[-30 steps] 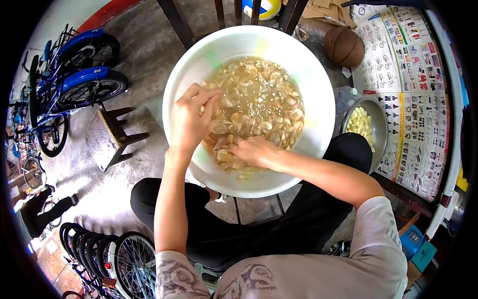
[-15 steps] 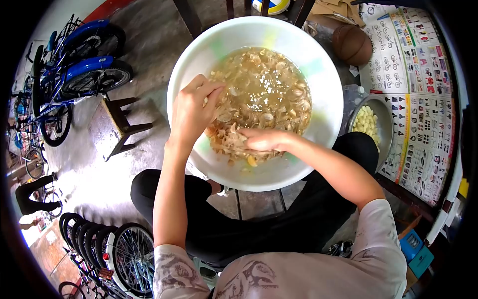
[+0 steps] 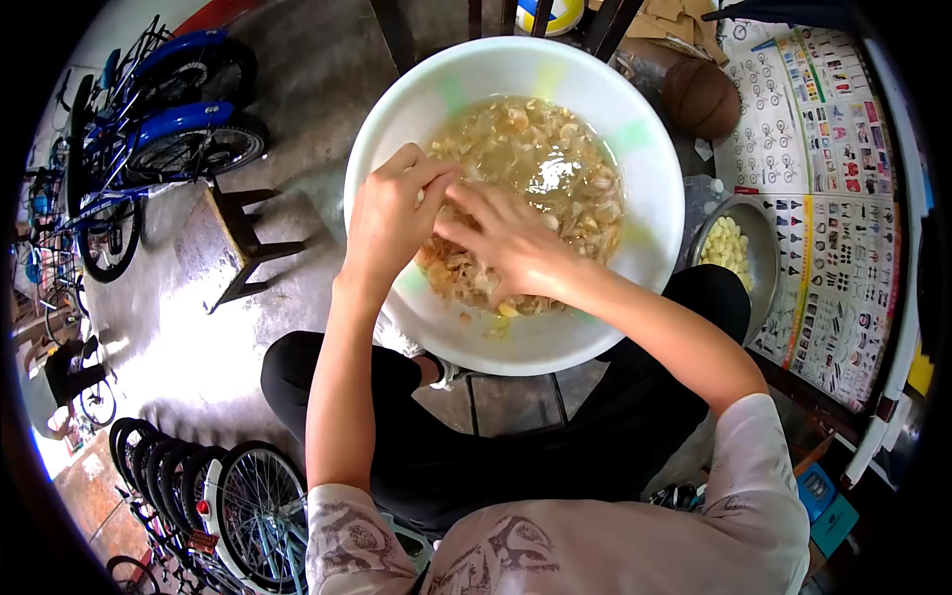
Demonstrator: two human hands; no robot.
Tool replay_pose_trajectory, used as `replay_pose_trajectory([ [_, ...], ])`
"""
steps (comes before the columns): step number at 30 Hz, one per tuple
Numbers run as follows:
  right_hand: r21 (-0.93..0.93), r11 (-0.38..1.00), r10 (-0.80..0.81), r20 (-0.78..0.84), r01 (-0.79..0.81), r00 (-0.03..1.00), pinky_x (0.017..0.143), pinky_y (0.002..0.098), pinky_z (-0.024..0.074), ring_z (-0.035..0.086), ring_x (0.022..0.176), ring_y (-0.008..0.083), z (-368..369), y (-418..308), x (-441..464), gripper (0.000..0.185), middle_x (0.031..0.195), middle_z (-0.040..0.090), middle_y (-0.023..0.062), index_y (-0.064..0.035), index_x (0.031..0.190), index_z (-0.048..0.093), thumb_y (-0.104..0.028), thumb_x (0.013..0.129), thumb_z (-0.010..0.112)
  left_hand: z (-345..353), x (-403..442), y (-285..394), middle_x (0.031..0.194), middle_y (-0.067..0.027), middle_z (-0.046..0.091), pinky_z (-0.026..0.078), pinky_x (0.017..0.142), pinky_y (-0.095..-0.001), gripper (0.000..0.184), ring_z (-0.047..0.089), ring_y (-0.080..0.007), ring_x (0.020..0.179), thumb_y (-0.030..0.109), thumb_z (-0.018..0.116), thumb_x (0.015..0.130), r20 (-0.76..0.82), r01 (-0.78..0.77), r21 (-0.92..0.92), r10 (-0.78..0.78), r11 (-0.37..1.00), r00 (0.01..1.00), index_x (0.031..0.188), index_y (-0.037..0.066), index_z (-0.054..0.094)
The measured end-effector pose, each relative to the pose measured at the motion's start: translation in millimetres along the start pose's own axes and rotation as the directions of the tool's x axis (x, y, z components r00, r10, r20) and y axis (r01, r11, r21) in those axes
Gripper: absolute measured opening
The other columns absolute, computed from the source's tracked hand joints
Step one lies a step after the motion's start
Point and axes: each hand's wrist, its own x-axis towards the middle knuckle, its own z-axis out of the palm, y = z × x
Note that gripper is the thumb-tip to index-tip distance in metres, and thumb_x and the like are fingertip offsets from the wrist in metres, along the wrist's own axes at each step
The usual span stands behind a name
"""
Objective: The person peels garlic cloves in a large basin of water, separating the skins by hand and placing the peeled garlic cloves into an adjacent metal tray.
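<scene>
A wide white basin [image 3: 650, 183] holds cloudy water with many pale, papery garlic skins and cloves [image 3: 595, 213] floating in it. My left hand [image 3: 395, 213] is closed over the basin's left side, its fingers pinched round a small pale piece, seemingly a garlic clove, that shows only in part. Just right of it, my right hand [image 3: 511, 238] spreads its fingers over the skins, palm down, fingertips close to my left hand. Nothing shows in its grip. To the right of the basin, a metal bowl [image 3: 769, 263] contains peeled garlic cloves [image 3: 726, 248].
A wooden stool [image 3: 223, 243] and parked bicycles [image 3: 188, 144] stand on the left. More wheels [image 3: 260, 506] are at the lower left, near a person [image 3: 69, 382]. A basketball [image 3: 700, 99] lies beyond the bowl, beside a printed sheet [image 3: 843, 228] on the right.
My right hand has risen from the skins and moved up-left towards my left hand, its fingers opening. My left hand stays pinched. The person at far left has shifted.
</scene>
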Motion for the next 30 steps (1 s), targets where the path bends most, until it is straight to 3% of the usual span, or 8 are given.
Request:
replay_pose_trajectory([
  [2, -0.163, 0.985, -0.073, -0.151, 0.048, 0.986, 0.109, 0.0513, 0.041, 0.037, 0.135, 0.0371, 26, 2, 19, 0.081, 0.142, 0.039, 0.0154, -0.0158, 0.136, 0.056, -0.024, 0.062, 0.087, -1, 2, 4, 0.077, -0.0098, 0.059, 0.044, 0.058, -0.0317, 0.016, 0.055, -0.0209, 0.061, 0.006, 0.067, 0.09, -0.012, 0.029, -0.017, -0.029, 0.999, 1.0, 0.103, 0.004, 0.075],
  [4, 0.008, 0.974, -0.218, -0.201, 0.225, 0.955, 0.109, 0.0527, 0.0375, 0.036, 0.133, 0.0385, 44, 11, 36, 0.085, 0.141, 0.04, 0.0139, -0.0223, 0.135, 0.056, -0.019, 0.056, 0.087, -3, 3, 9, 0.081, -0.0102, 0.061, 0.046, 0.061, -0.0351, 0.014, 0.059, -0.0255, 0.065, 0.008, 0.068, 0.089, -0.006, 0.048, -0.016, -0.049, 0.999, 0.999, 0.101, 0.005, 0.076],
  [5, -0.011, 0.978, -0.206, -0.196, 0.208, 0.959, 0.109, 0.0527, 0.0375, 0.036, 0.133, 0.0385, 49, 14, 40, 0.085, 0.141, 0.04, 0.0139, -0.0223, 0.135, 0.056, -0.019, 0.056, 0.087, -3, 4, 11, 0.084, -0.0105, 0.063, 0.048, 0.064, -0.0384, 0.013, 0.063, -0.0301, 0.069, 0.011, 0.068, 0.089, -0.002, 0.083, -0.006, -0.083, 0.996, 0.997, 0.099, 0.006, 0.076],
  [8, 0.134, 0.97, -0.179, -0.171, 0.203, 0.969, 0.105, 0.047, 0.0433, 0.041, 0.13, 0.0357, 50, 7, 44, 0.075, 0.137, 0.044, 0.011, -0.0219, 0.125, 0.06, -0.018, 0.055, 0.086, -3, 6, 15, 0.084, -0.01, 0.063, 0.048, 0.064, -0.0388, 0.013, 0.063, -0.0298, 0.069, 0.011, 0.069, 0.089, 0.011, 0.091, -0.023, -0.091, 0.996, 0.996, 0.099, 0.007, 0.076],
  [12, 0.099, 0.982, -0.149, -0.123, 0.161, 0.981, 0.1, 0.0439, 0.0484, 0.044, 0.128, 0.0327, 71, 3, 58, 0.065, 0.135, 0.046, 0.0082, -0.02, 0.119, 0.063, -0.017, 0.058, 0.086, -4, 8, 12, 0.084, -0.0097, 0.063, 0.049, 0.065, -0.0384, 0.012, 0.063, -0.0291, 0.07, 0.01, 0.069, 0.089, 0.003, 0.066, -0.013, -0.066, 0.998, 0.998, 0.099, 0.007, 0.076],
  [17, 0.227, 0.97, -0.071, -0.076, 0.086, 0.995, 0.092, 0.0437, 0.0525, 0.057, 0.116, 0.0326, 90, 3, 71, 0.032, 0.122, 0.059, 0.007, -0.0156, 0.107, 0.066, -0.019, 0.076, 0.074, -4, 11, 14, 0.086, -0.0093, 0.064, 0.049, 0.067, -0.0377, 0.012, 0.064, -0.0289, 0.072, 0.01, 0.068, 0.089, -0.002, 0.088, -0.022, -0.088, 0.996, 0.996, 0.099, 0.007, 0.076],
  [23, 0.383, 0.916, 0.095, 0.093, -0.124, 0.991, 0.077, 0.0447, 0.0543, 0.068, 0.09, 0.034, 90, 0, 78, 0.022, 0.109, 0.066, 0.0112, -0.0138, 0.107, 0.066, -0.023, 0.091, 0.054, 0, 10, 14, 0.087, -0.0094, 0.065, 0.05, 0.067, -0.0379, 0.012, 0.065, -0.029, 0.073, 0.009, 0.068, 0.09, 0.003, 0.087, -0.009, -0.087, 0.996, 0.996, 0.099, 0.008, 0.076],
  [30, -0.009, 0.991, -0.136, 0.007, 0.136, 0.991, 0.079, 0.0454, 0.0527, 0.064, 0.106, 0.0285, 68, -5, 53, 0.023, 0.113, 0.064, 0.0072, -0.019, 0.111, 0.063, -0.02, 0.09, 0.053, -13, 11, 8, 0.079, -0.0102, 0.062, 0.048, 0.063, -0.0331, 0.012, 0.062, -0.0237, 0.067, 0.007, 0.068, 0.089, -0.049, 0.055, -0.02, -0.056, 0.998, 0.997, 0.098, 0.006, 0.076],
])
